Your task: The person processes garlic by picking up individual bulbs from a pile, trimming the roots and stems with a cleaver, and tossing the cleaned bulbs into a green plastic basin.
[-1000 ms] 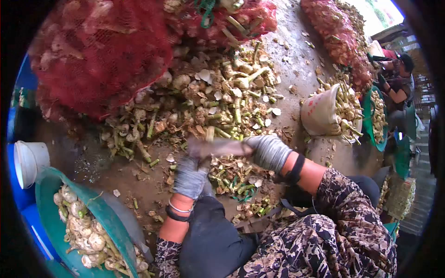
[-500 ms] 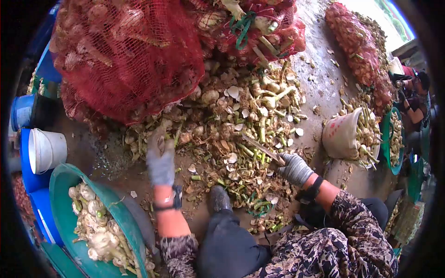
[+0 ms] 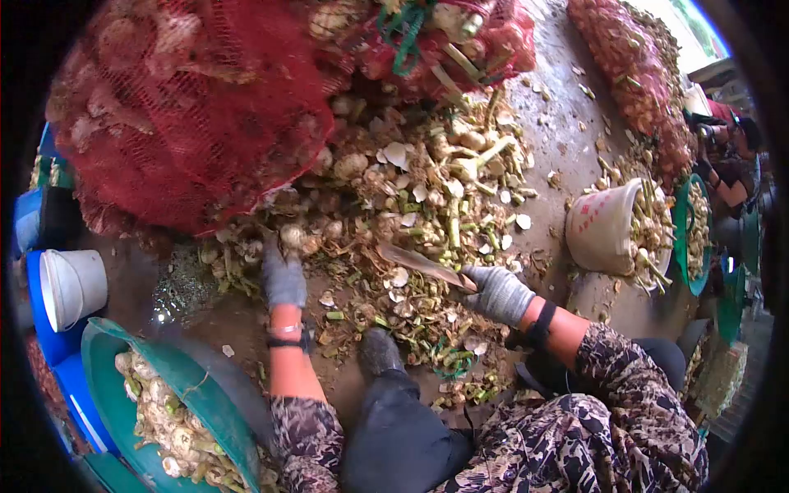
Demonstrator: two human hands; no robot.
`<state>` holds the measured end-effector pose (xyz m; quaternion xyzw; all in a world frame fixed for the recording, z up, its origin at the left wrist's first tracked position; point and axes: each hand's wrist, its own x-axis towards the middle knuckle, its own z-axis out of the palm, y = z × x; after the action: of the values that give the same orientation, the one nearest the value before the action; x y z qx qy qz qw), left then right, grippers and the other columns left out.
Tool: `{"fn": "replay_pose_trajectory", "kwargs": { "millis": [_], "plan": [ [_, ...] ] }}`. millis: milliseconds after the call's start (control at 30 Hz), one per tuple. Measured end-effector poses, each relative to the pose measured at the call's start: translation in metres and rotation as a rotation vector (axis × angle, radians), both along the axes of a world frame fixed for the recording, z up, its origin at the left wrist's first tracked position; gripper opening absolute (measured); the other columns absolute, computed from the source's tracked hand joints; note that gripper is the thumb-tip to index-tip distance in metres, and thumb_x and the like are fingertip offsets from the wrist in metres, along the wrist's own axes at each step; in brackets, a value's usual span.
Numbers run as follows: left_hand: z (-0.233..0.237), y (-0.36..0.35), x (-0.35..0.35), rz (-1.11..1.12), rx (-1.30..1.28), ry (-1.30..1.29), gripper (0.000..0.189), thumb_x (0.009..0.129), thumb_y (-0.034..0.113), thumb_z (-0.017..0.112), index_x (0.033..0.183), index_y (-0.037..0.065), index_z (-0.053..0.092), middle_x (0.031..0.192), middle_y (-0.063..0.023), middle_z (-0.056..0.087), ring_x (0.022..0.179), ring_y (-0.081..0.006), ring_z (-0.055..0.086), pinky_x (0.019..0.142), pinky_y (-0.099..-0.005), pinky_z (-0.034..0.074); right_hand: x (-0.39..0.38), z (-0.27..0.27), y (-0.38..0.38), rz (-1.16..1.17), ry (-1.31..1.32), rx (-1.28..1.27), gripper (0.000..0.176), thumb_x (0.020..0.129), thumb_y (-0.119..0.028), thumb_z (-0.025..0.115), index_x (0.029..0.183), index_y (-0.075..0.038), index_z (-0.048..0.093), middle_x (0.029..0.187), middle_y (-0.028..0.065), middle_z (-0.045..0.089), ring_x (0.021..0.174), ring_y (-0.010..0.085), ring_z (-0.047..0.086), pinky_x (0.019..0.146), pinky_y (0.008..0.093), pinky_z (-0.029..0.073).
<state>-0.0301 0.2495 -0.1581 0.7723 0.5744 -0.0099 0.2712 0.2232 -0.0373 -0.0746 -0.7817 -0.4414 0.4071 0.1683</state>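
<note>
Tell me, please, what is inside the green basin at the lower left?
Trimmed garlic bulbs with short stem stubs fill the green basin. The pile covers its bottom and the lower bulbs, and the edge of the picture cuts off its near part.

Sack (image 3: 189, 107) lay behind garlic pile (image 3: 411, 189); basin (image 3: 107, 370) sat left of pile, bucket (image 3: 604, 226) right.

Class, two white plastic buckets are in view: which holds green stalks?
The white plastic bucket on the right, beyond the right hand gripping a knife; the left white bucket shows no stalks.
</note>
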Motion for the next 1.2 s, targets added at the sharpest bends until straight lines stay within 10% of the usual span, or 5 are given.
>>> {"fn": "replay_pose_trajectory", "kwargs": {
  "millis": [67, 267, 733, 1000, 1200],
  "plan": [
    [0.037, -0.047, 0.003, 0.147, -0.302, -0.836, 0.050, 0.096, 0.008, 0.053, 0.143, 0.002, 0.037, 0.129, -0.0097, 0.052, 0.110, -0.0155, 0.051, 0.094, -0.0307, 0.044, -0.009, 0.006, 0.005, 0.009, 0.007, 0.076, 0.032, 0.084, -0.033, 0.072, 0.102, -0.009, 0.063, 0.083, 0.0166, 0.065, 0.076, 0.0356, 0.065, 0.069, 0.0401, 0.051],
    [0.018, -0.108, -0.006, 0.224, -0.883, -1.243, 0.045, 0.096, 0.019, 0.059, 0.136, 0.005, 0.044, 0.125, -0.0072, 0.055, 0.111, -0.0176, 0.054, 0.098, -0.0338, 0.046, -0.032, 0.051, 0.024, 0.242, -0.071, 0.093, 0.028, 0.077, -0.021, 0.069, 0.102, -0.012, 0.060, 0.080, 0.0135, 0.064, 0.076, 0.0362, 0.065, 0.064, 0.0428, 0.051],
    [0.023, -0.150, -0.026, -0.473, -0.139, -0.687, 0.048, 0.088, 0.016, 0.068, 0.131, 0.004, 0.051, 0.121, -0.0099, 0.062, 0.109, -0.0214, 0.059, 0.095, -0.0368, 0.049, -0.065, 0.074, 0.002, 0.337, -0.199, 0.207, 0.016, 0.079, -0.019, 0.066, 0.092, -0.013, 0.060, 0.074, 0.0120, 0.062, 0.072, 0.0348, 0.065, 0.060, 0.0448, 0.050],
    [0.086, -0.161, -0.008, -0.228, -0.281, -0.770, 0.061, 0.080, 0.014, 0.075, 0.131, 0.005, 0.045, 0.115, -0.0109, 0.059, 0.103, -0.0226, 0.059, 0.091, -0.0343, 0.049, -0.060, 0.028, -0.002, 0.326, -0.232, 0.146, 0.024, 0.078, -0.013, 0.062, 0.102, -0.011, 0.061, 0.085, 0.0156, 0.067, 0.079, 0.0363, 0.067, 0.065, 0.0439, 0.052],
    [0.129, -0.149, -0.006, -0.214, -0.233, -0.899, 0.064, 0.076, 0.014, 0.081, 0.127, 0.004, 0.044, 0.107, -0.0090, 0.059, 0.096, -0.0188, 0.059, 0.085, -0.0312, 0.052, -0.018, -0.009, -0.029, -0.235, 0.019, 0.017, 0.029, 0.091, -0.034, 0.066, 0.105, -0.009, 0.064, 0.084, 0.0166, 0.067, 0.073, 0.0274, 0.066, 0.069, 0.0383, 0.052]
  ]
}}
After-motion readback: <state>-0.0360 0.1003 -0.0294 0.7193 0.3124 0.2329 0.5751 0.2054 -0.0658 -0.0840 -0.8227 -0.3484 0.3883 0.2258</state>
